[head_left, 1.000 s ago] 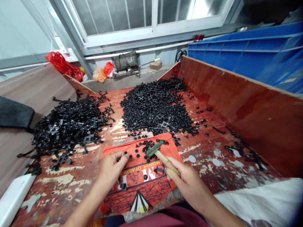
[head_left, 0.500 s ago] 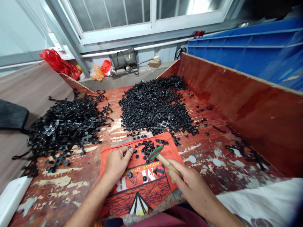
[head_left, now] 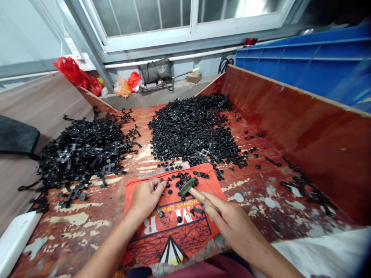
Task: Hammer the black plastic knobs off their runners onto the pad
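Observation:
My right hand point(head_left: 232, 218) is wrapped round the wooden handle of a small hammer point(head_left: 204, 199). Its green-sided head hangs over small black round-headed pieces point(head_left: 181, 178) on an orange printed cloth point(head_left: 199, 227). My left hand point(head_left: 146, 197) lies on the cloth's left part, thumb and fingers drawn together in a pinch beside these pieces. What sits between the fingertips is too small and hidden to name. A dark stubby piece point(head_left: 159, 211) shows by the palm, and a single black piece point(head_left: 179, 219) lies on the lettering.
A large heap of black parts point(head_left: 191, 131) stands beyond the cloth; linked black strips point(head_left: 84, 150) pile up on the left. More parts point(head_left: 308, 189) lie scattered at right along a wooden side board point(head_left: 301, 135). A blue crate point(head_left: 304, 61) stands behind that board.
The hammer head has shifted slightly left over the black pieces. My left hand keeps its pinch in about the same place on the cloth. The whole view has moved a little.

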Demonstrator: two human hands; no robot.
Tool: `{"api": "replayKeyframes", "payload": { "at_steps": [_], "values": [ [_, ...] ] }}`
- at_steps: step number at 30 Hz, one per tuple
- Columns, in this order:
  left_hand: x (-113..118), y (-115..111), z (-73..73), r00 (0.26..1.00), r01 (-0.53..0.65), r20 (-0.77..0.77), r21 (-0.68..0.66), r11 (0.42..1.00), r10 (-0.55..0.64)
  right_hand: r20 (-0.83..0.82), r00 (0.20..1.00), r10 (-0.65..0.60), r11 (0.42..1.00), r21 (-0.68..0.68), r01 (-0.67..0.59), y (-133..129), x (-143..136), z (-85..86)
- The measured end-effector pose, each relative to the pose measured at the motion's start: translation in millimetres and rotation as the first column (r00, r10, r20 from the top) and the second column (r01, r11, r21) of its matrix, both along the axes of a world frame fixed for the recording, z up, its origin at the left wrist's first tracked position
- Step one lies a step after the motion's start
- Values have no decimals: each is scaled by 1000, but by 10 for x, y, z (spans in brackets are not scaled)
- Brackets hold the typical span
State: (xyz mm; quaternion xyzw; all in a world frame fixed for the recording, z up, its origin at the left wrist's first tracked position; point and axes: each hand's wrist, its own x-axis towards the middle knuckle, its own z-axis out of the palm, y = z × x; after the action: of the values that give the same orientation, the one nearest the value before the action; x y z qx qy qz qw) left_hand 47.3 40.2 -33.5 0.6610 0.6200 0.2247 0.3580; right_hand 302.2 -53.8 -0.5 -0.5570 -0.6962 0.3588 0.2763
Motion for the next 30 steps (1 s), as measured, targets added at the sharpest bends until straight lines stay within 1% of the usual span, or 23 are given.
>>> {"api": "replayKeyframes", "payload": {
  "at_steps": [3, 6, 10, 13, 16, 19, 21, 25, 27, 30],
  "values": [
    [15, -6, 16, 998, 17, -54, 6, 1000, -17, 28, 1000, -3, 1000, 10, 2, 9, -13, -13],
    [10, 19, 30, 997, 16, -72, -19, 1000, -17, 108, 994, -22, 999, 51, 16, 54, -56, -3],
    [-23, 57, 2, 999, 0, -41, -59, 998, -3, 184, 982, -33, 991, 136, 8, 188, -158, 45],
    [-43, 58, -30, 1000, 19, -11, -64, 998, -20, 192, 981, -16, 987, 162, -15, 279, -218, 94],
    [-40, 37, -29, 999, 43, -5, -61, 997, -44, 193, 981, -7, 982, 185, -30, 311, -248, 113],
    [-27, 7, 17, 998, 54, -14, -40, 998, -54, 199, 979, -38, 977, 214, -5, 311, -275, 80],
    [-23, -12, 66, 997, 62, -34, -17, 998, -62, 238, 971, -35, 975, 223, -19, 322, -295, 45],
    [-22, -41, 148, 992, 76, -105, 2, 997, -75, 337, 941, 9, 984, 165, -68, 373, -311, 32],
    [-22, -49, 165, 986, 80, -144, -1, 997, -79, 320, 947, 10, 981, 180, -70, 387, -304, 60],
    [-22, -53, 166, 980, 82, -182, -6, 997, -81, 208, 978, -20, 957, 287, -42, 375, -300, 89]
  ]
}}
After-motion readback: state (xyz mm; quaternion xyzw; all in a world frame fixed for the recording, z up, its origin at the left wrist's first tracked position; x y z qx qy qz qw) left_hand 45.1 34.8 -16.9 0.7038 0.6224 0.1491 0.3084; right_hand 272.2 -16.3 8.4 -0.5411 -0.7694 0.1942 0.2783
